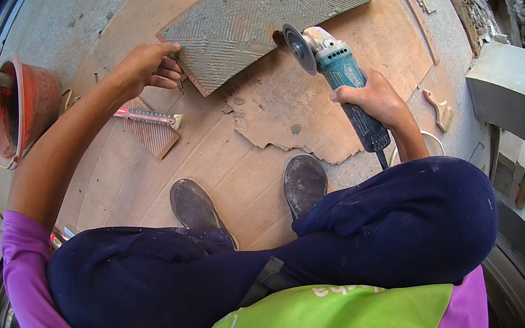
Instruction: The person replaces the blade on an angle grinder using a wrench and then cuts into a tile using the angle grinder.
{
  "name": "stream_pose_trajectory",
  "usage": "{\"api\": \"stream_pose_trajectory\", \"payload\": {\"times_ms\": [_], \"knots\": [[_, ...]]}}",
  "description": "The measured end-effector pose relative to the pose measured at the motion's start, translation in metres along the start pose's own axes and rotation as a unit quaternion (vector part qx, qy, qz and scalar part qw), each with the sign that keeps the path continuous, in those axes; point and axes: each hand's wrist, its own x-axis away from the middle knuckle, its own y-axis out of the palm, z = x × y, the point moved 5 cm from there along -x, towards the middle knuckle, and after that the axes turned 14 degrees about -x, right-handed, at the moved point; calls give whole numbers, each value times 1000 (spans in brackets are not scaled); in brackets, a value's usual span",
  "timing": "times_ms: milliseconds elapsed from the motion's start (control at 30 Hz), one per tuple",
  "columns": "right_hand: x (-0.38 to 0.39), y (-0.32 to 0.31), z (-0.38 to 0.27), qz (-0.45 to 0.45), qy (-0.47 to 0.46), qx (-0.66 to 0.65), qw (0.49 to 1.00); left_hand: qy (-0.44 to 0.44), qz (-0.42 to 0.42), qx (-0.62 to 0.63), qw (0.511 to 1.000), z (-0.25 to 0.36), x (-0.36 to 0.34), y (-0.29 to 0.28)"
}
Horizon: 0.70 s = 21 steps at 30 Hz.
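A tile (269, 14) lies ahead of me, its upper face coated with ridged grey mortar. My left hand (149, 67) pinches its left corner between thumb and fingers. In my right hand (378, 99) is a teal and black angle grinder (346, 70), gripped around its body with the thumb across it. The grinder's cutting disc (299, 49) stands upright close to the tile's near edge, beside a small notch there. Whether the disc touches the tile or spins, I cannot tell.
A mortar-stained red bucket (41, 93) stands at left. Near it lie a ribbed tile piece (151, 135) and a red-and-silver tool (145, 116). A broken thin board (297, 123) covers the floor's middle. A paintbrush (440, 111) lies at right, beyond the pale cable (437, 139).
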Motion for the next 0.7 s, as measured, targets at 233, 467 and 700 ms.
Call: {"api": "stream_pose_trajectory", "payload": {"times_ms": [233,467,700], "knots": [[-5,10,-2,-12,-11,-9,1000,-8,-3,3,1000,-10,2,-8],[-4,8,-2,-10,-5,-2,1000,-5,-13,3,1000,-8,-2,-6],[-3,7,-1,-6,-6,-7,1000,-5,0,-3,1000,-8,0,-4]]}}
